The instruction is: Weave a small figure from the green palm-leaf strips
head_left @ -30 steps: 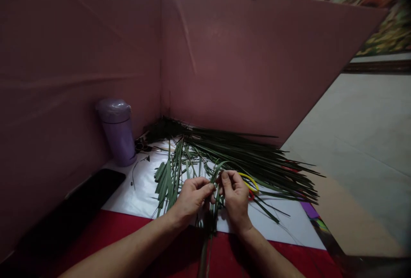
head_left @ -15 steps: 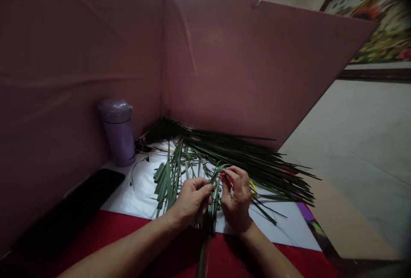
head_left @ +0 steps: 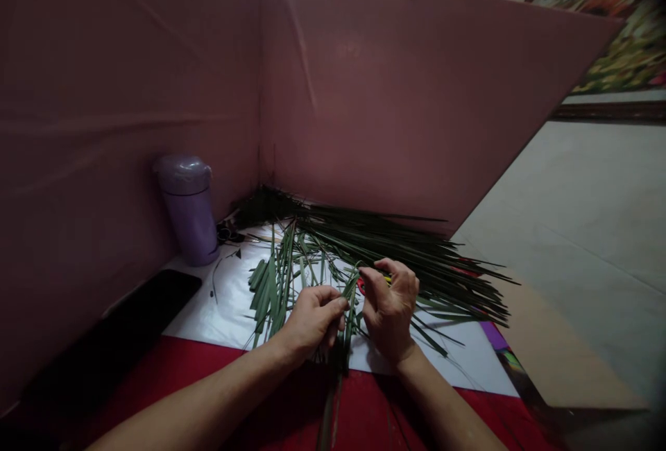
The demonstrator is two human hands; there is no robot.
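My left hand is closed, its thumb and fingers pinching a bundle of long green leaf strips that hangs down toward me. To its right, my right hand is raised with bent fingers. Its fingertips meet a thin green leaf strip that curves up from the bundle; the exact pinch is hard to see. Just behind these fingers shows a small red object, partly hidden, with a bit of yellow beyond it.
A large pile of long dark green leaves lies along the back. Shorter cut strips spread over the white sheet. At left are a purple tumbler and a black flat object. Pink panels enclose the back and left.
My right hand has shifted slightly right and up, away from the red object, with its fingers lifted. The left hand keeps its hold on the strips. The view has tilted a little.
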